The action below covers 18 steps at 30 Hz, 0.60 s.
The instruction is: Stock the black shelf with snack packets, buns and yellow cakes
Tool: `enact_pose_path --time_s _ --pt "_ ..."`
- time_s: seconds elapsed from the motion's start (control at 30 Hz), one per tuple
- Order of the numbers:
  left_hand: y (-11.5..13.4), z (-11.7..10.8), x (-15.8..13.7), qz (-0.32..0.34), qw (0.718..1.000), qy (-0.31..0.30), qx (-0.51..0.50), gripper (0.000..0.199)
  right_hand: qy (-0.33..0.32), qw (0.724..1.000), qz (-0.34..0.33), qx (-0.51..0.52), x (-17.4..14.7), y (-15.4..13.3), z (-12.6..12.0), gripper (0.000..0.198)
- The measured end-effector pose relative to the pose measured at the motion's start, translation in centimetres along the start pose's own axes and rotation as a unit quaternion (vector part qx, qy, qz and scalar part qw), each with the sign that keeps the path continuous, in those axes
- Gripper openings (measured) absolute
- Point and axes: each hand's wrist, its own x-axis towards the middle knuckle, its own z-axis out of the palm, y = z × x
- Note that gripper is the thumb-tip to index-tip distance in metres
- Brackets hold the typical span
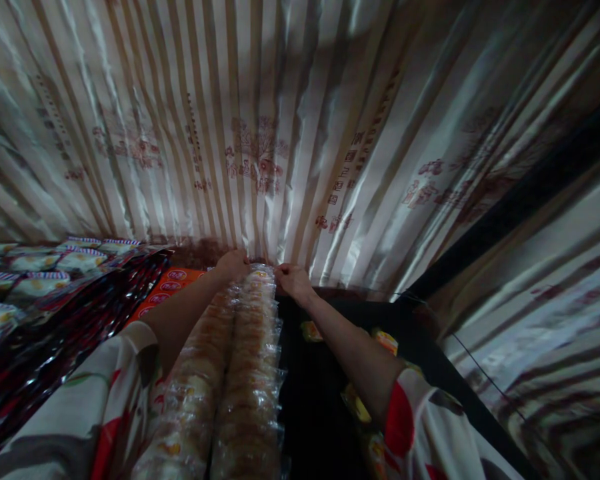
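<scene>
Two long rows of round pastries in clear plastic wrappers, a left row and a right row, run away from me, packed on edge. My left hand reaches over the left row to the far end of the right one, its fingers closed at the left side of the endmost wrapped pastry. From the other side my right hand pinches at the right edge of the same pastry. The fingertips are small and dim, and the exact grip is partly hidden.
A striped printed curtain hangs behind the rows. To the left lie an orange printed sheet, dark shiny packets and pale wrapped packs. Several yellow packets rest on the black surface at right; a dark pole slants beyond.
</scene>
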Motion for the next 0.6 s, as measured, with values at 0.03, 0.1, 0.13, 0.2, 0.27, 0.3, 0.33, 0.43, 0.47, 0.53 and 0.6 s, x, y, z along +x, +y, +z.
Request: enact_pose_path --time_s 0.03,0.1,0.13,0.2,0.27,0.3,0.33,0.43,0.47,0.53,0.6 --pt "0.0 0.0 -0.1 -0.003 1.000 0.004 -0.003 0.013 0.006 1.000 0.006 0.005 -0.2 -0.2 -0.1 0.018" --pt "0.1 -0.1 -0.2 -0.004 1.000 0.013 -0.009 0.013 0.037 0.999 -0.014 0.023 -0.8 -0.6 -0.4 0.017" --pt "0.1 -0.2 -0.3 -0.002 1.000 0.017 -0.011 0.014 0.054 0.997 -0.035 0.035 -1.1 -0.7 -0.5 0.017" --pt "0.2 -0.3 -0.3 0.006 1.000 0.020 -0.014 0.016 0.069 0.993 -0.072 0.055 -1.6 -0.8 -0.7 0.018" --pt "0.3 -0.4 -0.4 0.016 1.000 0.020 -0.014 0.019 0.063 0.992 -0.093 0.058 -2.0 -0.8 -0.7 0.015" --pt "0.3 -0.5 -0.4 0.021 1.000 0.019 -0.013 0.019 0.055 0.992 -0.099 0.055 -2.2 -0.8 -0.7 0.014" --pt "0.3 -0.5 -0.5 0.025 0.999 0.017 -0.011 0.019 0.046 0.992 -0.104 0.052 -2.3 -0.7 -0.7 0.013" --pt "0.3 -0.6 -0.5 0.038 0.999 0.007 -0.003 0.016 0.009 0.993 -0.103 0.054 -2.4 -0.6 -0.5 0.011" --pt "0.3 -0.7 -0.5 0.042 0.999 0.002 0.001 0.015 -0.005 0.993 -0.098 0.060 -2.3 -0.7 -0.5 0.012" --pt "0.2 -0.7 -0.5 0.049 0.999 -0.007 0.008 0.017 -0.024 0.994 -0.077 0.074 -2.2 -0.7 -0.5 0.011" --pt "0.1 -0.8 -0.5 0.060 0.998 -0.020 0.013 0.018 -0.032 0.994 -0.060 0.084 -2.0 -0.7 -0.4 0.009"
